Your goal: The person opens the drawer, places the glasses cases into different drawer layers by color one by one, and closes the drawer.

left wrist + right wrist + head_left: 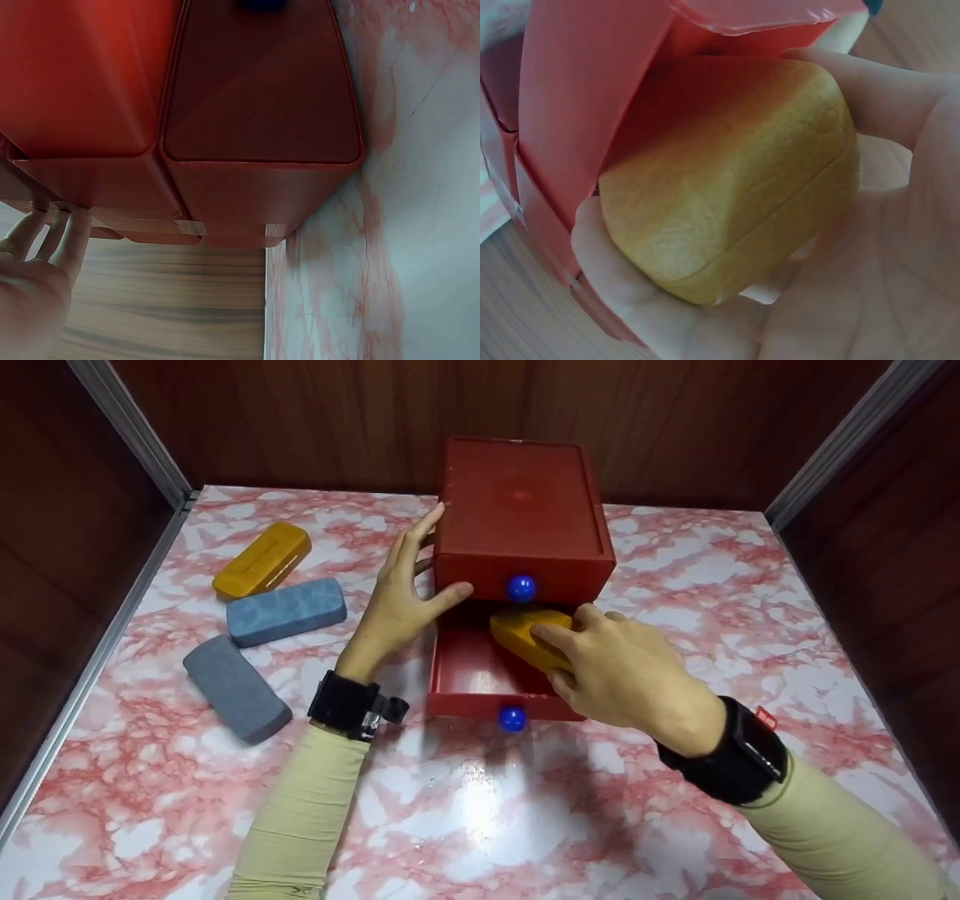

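Note:
A red drawer cabinet point(517, 499) with blue knobs stands at the back of the table. Below its top drawer, one drawer point(466, 664) is pulled out. My right hand point(626, 671) grips a yellow glasses case point(517, 636) over this drawer, its far end tucked under the top front. In the right wrist view, thumb and fingers wrap round the case point(727, 180), which tilts against the red wall. My left hand point(397, 607) rests on the cabinet's left side, fingers extended and thumb at the front corner. Its fingertips point(75, 221) touch the side in the left wrist view.
Left of the cabinet lie another yellow glasses case point(262, 559), a blue one point(286, 611) and a grey one point(236, 690). A closed lower drawer front point(262, 90) sits near the tabletop. Dark wood panels point(315, 420) enclose the marbled table point(697, 607).

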